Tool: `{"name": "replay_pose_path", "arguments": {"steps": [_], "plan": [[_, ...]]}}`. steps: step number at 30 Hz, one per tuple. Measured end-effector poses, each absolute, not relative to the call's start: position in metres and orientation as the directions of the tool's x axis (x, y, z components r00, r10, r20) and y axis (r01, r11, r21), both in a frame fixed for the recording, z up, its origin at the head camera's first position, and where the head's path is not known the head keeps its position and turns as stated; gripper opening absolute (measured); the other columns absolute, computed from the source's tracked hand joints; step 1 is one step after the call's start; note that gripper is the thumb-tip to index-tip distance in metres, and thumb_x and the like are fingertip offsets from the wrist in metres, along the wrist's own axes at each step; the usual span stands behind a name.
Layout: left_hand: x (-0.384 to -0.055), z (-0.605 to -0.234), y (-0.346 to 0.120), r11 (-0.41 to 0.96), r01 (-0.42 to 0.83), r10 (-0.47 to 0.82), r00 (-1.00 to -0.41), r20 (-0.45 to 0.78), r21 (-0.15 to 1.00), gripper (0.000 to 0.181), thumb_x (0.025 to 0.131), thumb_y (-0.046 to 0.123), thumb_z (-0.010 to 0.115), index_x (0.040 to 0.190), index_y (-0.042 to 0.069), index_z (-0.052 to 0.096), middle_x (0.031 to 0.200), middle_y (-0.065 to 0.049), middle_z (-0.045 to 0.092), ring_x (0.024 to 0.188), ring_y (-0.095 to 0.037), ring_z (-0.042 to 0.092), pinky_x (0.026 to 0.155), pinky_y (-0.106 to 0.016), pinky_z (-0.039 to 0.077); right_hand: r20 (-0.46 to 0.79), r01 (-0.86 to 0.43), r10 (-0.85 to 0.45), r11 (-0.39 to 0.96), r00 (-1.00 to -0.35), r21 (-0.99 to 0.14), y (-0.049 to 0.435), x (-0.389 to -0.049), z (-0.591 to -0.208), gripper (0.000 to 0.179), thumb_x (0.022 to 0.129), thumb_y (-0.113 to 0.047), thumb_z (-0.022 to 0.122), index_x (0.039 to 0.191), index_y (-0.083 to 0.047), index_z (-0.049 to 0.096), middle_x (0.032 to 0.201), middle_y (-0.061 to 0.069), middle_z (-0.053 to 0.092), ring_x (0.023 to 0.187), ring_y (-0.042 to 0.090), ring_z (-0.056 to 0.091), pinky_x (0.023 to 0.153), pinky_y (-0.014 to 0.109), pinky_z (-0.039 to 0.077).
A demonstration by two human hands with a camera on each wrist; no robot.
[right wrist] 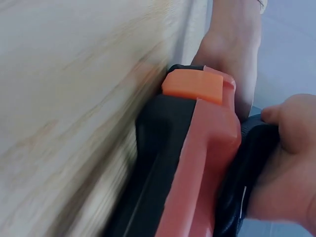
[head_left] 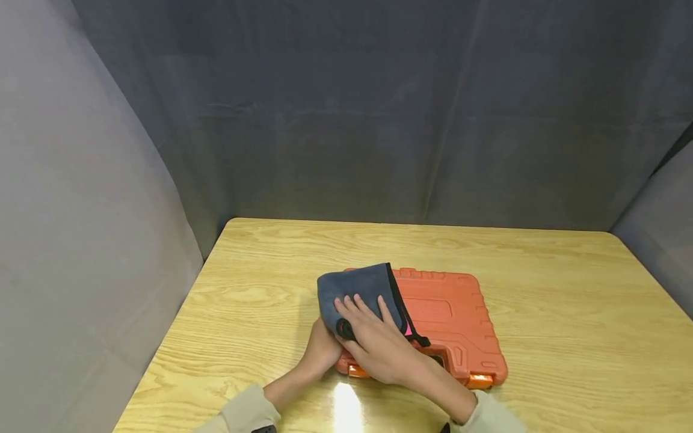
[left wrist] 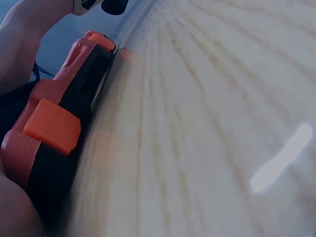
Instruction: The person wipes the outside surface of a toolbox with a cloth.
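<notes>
A dark blue-grey cloth piece (head_left: 354, 282) with black edging, a round black part and a bit of pink lies over the left part of a red plastic carry case (head_left: 433, 300). My right hand (head_left: 379, 343) rests on the cloth with its fingers spread and straight. At the case's near left corner is my left hand (head_left: 323, 349), its fingers hidden beneath the cloth. The left wrist view shows an orange latch (left wrist: 53, 126) beside that hand. In the right wrist view, my right thumb and palm lie against the cloth's black edge (right wrist: 247, 173).
The case lies flat on a wood-grain table (head_left: 260, 270), its handle side towards me. A second orange latch (head_left: 479, 380) sits at its near right corner. Dark grey cloth (head_left: 346, 120) hangs behind the table, with a lighter grey panel (head_left: 92, 240) at left.
</notes>
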State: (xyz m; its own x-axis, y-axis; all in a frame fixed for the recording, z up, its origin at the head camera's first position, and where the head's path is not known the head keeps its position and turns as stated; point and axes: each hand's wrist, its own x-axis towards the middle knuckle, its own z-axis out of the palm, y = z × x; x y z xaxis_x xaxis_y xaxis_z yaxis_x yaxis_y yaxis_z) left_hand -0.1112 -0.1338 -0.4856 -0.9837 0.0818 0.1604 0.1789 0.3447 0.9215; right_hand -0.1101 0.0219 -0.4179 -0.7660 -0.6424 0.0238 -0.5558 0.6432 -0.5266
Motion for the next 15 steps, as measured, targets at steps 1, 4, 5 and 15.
{"name": "replay_pose_path", "arguments": {"steps": [1,4,5,15], "plan": [[-0.112,-0.486,-0.134,0.351,0.179,0.079,-0.984,0.162,0.919,0.036,0.101,0.011,0.058,0.131,-0.009,0.055,0.122,-0.019,0.064,0.118,-0.033,0.059,0.101,-0.045,0.047,0.026,-0.560,-0.639,0.652,-0.769,-0.511,0.023,-0.110,-0.419,0.063,0.105,-0.030,0.054,0.159,-0.011,0.026,0.161,0.009,0.023,0.149,0.027,0.013,0.117,0.057,-0.006],[-0.113,-0.486,-0.134,0.359,0.190,0.070,-0.982,0.176,0.914,0.031,0.101,0.007,0.053,0.127,-0.008,0.058,0.118,-0.019,0.066,0.116,-0.033,0.060,0.098,-0.046,0.049,0.039,-0.569,-0.632,0.667,-0.774,-0.481,0.026,-0.108,-0.420,0.063,0.104,-0.030,0.054,0.158,-0.010,0.028,0.161,0.009,0.025,0.149,0.028,0.015,0.117,0.058,-0.003],[-0.114,-0.486,-0.134,0.363,0.194,0.068,-0.981,0.182,0.911,0.030,0.101,0.006,0.051,0.127,-0.007,0.058,0.117,-0.019,0.066,0.116,-0.032,0.060,0.098,-0.046,0.049,0.049,-0.570,-0.629,0.665,-0.776,-0.483,0.027,-0.108,-0.420,0.063,0.104,-0.029,0.055,0.158,-0.010,0.029,0.161,0.010,0.027,0.149,0.029,0.016,0.117,0.059,-0.002],[-0.119,-0.483,-0.130,0.418,0.149,0.064,-0.989,0.135,0.896,0.049,0.112,0.021,0.030,0.152,-0.007,0.032,0.150,-0.024,0.041,0.139,-0.036,0.037,0.113,-0.049,0.032,0.078,-0.509,-0.551,0.695,-0.831,-0.508,0.060,-0.103,-0.419,0.061,0.101,-0.021,0.062,0.155,-0.010,0.036,0.158,0.007,0.034,0.148,0.031,0.020,0.117,0.060,-0.001]]}}
